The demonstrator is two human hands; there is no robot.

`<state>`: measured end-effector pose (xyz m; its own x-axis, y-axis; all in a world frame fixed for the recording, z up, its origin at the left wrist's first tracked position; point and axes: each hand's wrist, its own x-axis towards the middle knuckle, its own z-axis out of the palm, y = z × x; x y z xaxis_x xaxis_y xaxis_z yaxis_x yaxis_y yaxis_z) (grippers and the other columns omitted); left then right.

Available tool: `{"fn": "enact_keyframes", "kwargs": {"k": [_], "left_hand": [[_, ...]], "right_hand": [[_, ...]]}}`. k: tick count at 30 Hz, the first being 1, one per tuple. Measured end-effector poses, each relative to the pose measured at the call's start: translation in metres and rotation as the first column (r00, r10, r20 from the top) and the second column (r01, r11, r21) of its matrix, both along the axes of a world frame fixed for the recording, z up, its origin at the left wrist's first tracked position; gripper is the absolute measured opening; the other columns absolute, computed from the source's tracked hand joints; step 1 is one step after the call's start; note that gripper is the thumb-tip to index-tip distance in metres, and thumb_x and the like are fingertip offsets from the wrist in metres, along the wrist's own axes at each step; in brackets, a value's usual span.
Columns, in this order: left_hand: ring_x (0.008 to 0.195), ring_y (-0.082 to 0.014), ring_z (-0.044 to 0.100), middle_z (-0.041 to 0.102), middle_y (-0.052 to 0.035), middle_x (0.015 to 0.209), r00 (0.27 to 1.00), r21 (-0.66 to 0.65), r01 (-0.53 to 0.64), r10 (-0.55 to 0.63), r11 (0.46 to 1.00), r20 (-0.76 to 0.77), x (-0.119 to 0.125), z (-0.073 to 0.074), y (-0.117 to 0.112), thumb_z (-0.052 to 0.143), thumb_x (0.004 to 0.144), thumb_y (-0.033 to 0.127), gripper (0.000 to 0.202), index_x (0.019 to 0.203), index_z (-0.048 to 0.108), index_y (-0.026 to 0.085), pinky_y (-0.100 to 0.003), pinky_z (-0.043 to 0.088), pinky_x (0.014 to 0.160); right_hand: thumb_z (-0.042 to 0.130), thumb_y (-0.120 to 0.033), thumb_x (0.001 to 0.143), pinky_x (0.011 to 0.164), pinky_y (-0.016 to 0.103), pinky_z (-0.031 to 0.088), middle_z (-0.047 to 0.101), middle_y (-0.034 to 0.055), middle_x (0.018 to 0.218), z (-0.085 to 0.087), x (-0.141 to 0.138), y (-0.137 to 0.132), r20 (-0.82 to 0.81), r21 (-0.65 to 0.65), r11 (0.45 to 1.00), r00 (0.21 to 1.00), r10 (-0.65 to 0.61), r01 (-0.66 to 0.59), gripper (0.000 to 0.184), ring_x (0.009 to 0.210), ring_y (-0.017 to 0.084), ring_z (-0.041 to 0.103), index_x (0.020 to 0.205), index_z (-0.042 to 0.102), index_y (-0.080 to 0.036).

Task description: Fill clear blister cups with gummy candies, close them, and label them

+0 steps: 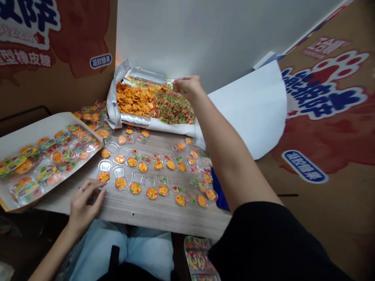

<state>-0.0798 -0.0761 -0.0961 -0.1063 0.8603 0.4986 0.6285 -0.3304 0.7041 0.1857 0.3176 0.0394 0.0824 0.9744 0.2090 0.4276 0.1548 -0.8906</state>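
My right hand [189,86] reaches over the far side of a heap of small red and green gummy bits [174,105], its fingers drawn together in a pinch. Whatever sits between those fingertips is too small to make out. Beside that heap lies a pile of orange gummy discs [133,99]. Near the table's front left, my left hand [86,199] rests with bent, parted fingers and nothing in them. Its fingertips are close to a clear plastic blister cup [104,171] with an orange disc topped with bits. Several similar cups [135,183] stand in rows on the table.
A shallow carton [52,119] of sealed candy packs tilts at the left. Printed cardboard boxes [328,128] flank both sides. White sheeting [249,105] spreads right of the heap. A blue object [221,195] sits under my right forearm. Packaged candy [199,257] shows below the table edge [164,220].
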Motion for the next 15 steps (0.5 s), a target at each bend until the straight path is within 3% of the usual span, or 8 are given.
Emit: {"fn": "enact_keyframes", "kwargs": {"k": [2,4,6,8,10,11,13,15], "left_hand": [[0.059,-0.0081,0.055,0.065,-0.0028,0.087,0.997,-0.081,0.017,-0.011,0.997,0.075,0.004,0.011,0.011,0.062,0.085,0.022,0.012,0.092,0.071,0.019,-0.020,0.044,0.052],[0.064,-0.0090,0.056,0.064,-0.0039,0.091,0.984,-0.153,0.046,-0.019,0.987,0.176,0.011,0.022,0.025,0.061,0.085,0.027,0.015,0.092,0.071,0.018,-0.020,0.045,0.055],[0.072,-0.0114,0.060,0.065,-0.0058,0.097,0.956,-0.221,0.099,-0.032,0.970,0.291,0.022,0.032,0.041,0.062,0.082,0.032,0.021,0.097,0.069,0.018,-0.021,0.048,0.058],[0.077,-0.0137,0.062,0.065,-0.0075,0.103,0.917,-0.270,0.186,-0.069,0.945,0.393,0.034,0.038,0.055,0.065,0.078,0.034,0.031,0.104,0.066,0.018,-0.022,0.050,0.059],[0.076,-0.0144,0.063,0.066,-0.0080,0.104,0.883,-0.284,0.284,-0.134,0.916,0.450,0.045,0.040,0.064,0.068,0.074,0.036,0.035,0.104,0.064,0.017,-0.023,0.051,0.059],[0.076,-0.0145,0.063,0.066,-0.0077,0.101,0.868,-0.282,0.325,-0.166,0.903,0.469,0.050,0.040,0.066,0.069,0.073,0.037,0.034,0.099,0.063,0.017,-0.024,0.051,0.060],[0.075,-0.0151,0.063,0.066,-0.0066,0.093,0.838,-0.280,0.382,-0.203,0.881,0.506,0.057,0.039,0.068,0.070,0.072,0.040,0.031,0.088,0.062,0.016,-0.024,0.052,0.059],[0.074,-0.0161,0.063,0.066,-0.0051,0.086,0.820,-0.284,0.395,-0.196,0.874,0.538,0.060,0.035,0.067,0.070,0.071,0.043,0.031,0.083,0.059,0.016,-0.024,0.051,0.057]], "right_hand": [[0.057,-0.005,0.086,0.060,0.018,0.048,0.067,0.0033,0.075,-0.003,-0.009,-0.029,-0.035,-0.051,0.993,0.994,0.101,-0.103,0.011,0.067,0.007,0.064,0.081,0.066,-0.007],[0.064,-0.007,0.082,0.061,0.019,0.050,0.069,0.0027,0.077,-0.013,-0.019,-0.075,-0.053,-0.149,0.937,0.949,0.310,-0.315,0.006,0.067,0.007,0.064,0.082,0.069,-0.010],[0.071,-0.012,0.076,0.063,0.023,0.054,0.072,0.0027,0.078,-0.025,-0.029,-0.131,-0.051,-0.291,0.807,0.850,0.524,-0.514,0.007,0.068,0.010,0.065,0.083,0.073,-0.013],[0.073,-0.016,0.074,0.064,0.024,0.055,0.073,0.0021,0.078,-0.037,-0.035,-0.182,-0.074,-0.407,0.640,0.722,0.688,-0.652,0.008,0.068,0.011,0.065,0.082,0.074,-0.016],[0.073,-0.019,0.074,0.064,0.023,0.054,0.073,0.0005,0.077,-0.047,-0.036,-0.220,-0.128,-0.448,0.514,0.621,0.773,-0.731,0.008,0.069,0.011,0.065,0.082,0.075,-0.019],[0.073,-0.021,0.074,0.063,0.022,0.053,0.073,-0.0004,0.077,-0.051,-0.035,-0.234,-0.154,-0.446,0.481,0.594,0.789,-0.754,0.009,0.069,0.010,0.064,0.082,0.075,-0.020],[0.071,-0.023,0.075,0.061,0.020,0.051,0.072,-0.0014,0.077,-0.057,-0.031,-0.250,-0.191,-0.420,0.472,0.584,0.789,-0.775,0.012,0.068,0.009,0.063,0.086,0.076,-0.020],[0.071,-0.025,0.076,0.059,0.020,0.050,0.073,-0.0011,0.079,-0.061,-0.025,-0.257,-0.199,-0.391,0.511,0.613,0.765,-0.765,0.018,0.068,0.009,0.062,0.092,0.076,-0.021]]}}
